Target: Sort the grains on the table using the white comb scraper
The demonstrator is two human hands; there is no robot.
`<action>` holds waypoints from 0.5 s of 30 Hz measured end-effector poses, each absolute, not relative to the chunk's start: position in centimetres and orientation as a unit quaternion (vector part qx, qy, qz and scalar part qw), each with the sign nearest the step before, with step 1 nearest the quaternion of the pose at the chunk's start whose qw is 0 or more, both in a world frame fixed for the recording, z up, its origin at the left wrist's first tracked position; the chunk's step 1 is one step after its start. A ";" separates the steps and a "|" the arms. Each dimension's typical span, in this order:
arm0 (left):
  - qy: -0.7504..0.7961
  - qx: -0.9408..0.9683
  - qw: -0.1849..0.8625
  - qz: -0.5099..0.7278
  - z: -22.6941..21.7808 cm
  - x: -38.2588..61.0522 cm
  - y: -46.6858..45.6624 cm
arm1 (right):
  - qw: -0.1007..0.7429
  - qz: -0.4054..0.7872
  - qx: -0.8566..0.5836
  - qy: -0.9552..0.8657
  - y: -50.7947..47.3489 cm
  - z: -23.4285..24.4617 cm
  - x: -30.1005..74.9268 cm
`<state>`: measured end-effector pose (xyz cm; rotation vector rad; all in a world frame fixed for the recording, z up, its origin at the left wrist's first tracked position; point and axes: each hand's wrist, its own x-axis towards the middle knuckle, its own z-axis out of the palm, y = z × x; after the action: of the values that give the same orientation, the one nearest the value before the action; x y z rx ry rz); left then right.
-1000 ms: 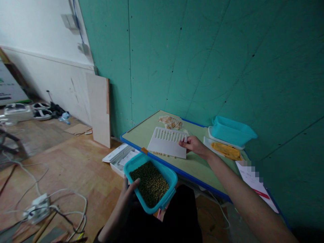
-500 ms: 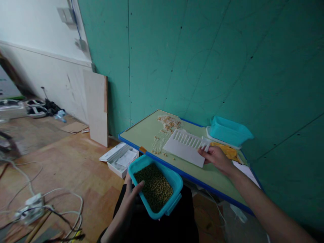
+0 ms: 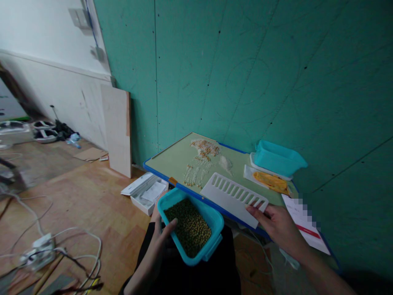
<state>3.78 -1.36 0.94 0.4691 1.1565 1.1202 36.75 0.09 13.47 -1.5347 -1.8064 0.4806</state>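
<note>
- The left hand (image 3: 161, 235) grips the near left corner of a teal plastic tub (image 3: 215, 221), thumb hooked over its rim, and holds it below the front edge of the table (image 3: 172, 157).
- The tub is rectangular with rounded corners and glossy walls, and it is filled with small, round, dull green peas (image 3: 188, 227) that make a pebbly surface.
- The right hand (image 3: 281, 229) is closed on the right end of a white plastic scraper (image 3: 231, 198), thumb on top and fingers beneath.
- The scraper is a flat, matte, rectangular sheet with a row of narrow slots along its far edge; it lies tilted over the table's front edge, just beside the tub.
- The table has a smooth pale green top and a blue rim.
- On its far left part lies a loose heap of pale yellow beans (image 3: 205, 147), with a thinner scatter trailing towards the front edge.
- At the back right stands a second teal tub (image 3: 278, 157) on a white lid; just in front of it, a white tray holds something flat and yellow (image 3: 270, 180).
- A printed white paper sheet (image 3: 303, 225) lies at the table's right end.
</note>
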 end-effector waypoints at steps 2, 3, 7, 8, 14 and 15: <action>0.512 0.216 0.667 0.496 1.0 3.7 -1.5 | 0.362 0.160 -0.590 -0.704 0.4 13.4 36.3; 0.513 0.221 0.666 0.494 0.9 3.7 -1.5 | 0.364 0.149 -0.592 -0.704 0.7 13.4 36.2; 0.505 0.240 0.658 0.504 0.2 3.3 -1.3 | 0.355 0.133 -0.587 -0.715 2.2 12.9 36.0; 0.504 0.242 0.658 0.505 0.0 3.1 -1.2 | 0.352 0.135 -0.583 -0.720 2.5 12.8 35.9; 0.514 0.235 0.664 0.489 -0.6 2.8 -1.0 | 0.342 0.138 -0.577 -0.728 2.6 12.5 35.5; 0.513 0.231 0.665 0.490 -0.5 2.8 -1.0 | 0.339 0.142 -0.574 -0.732 2.5 12.4 35.5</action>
<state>2.79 -1.05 -0.50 0.5226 1.1593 1.1066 35.45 2.50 12.45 -1.4948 -1.9045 0.3690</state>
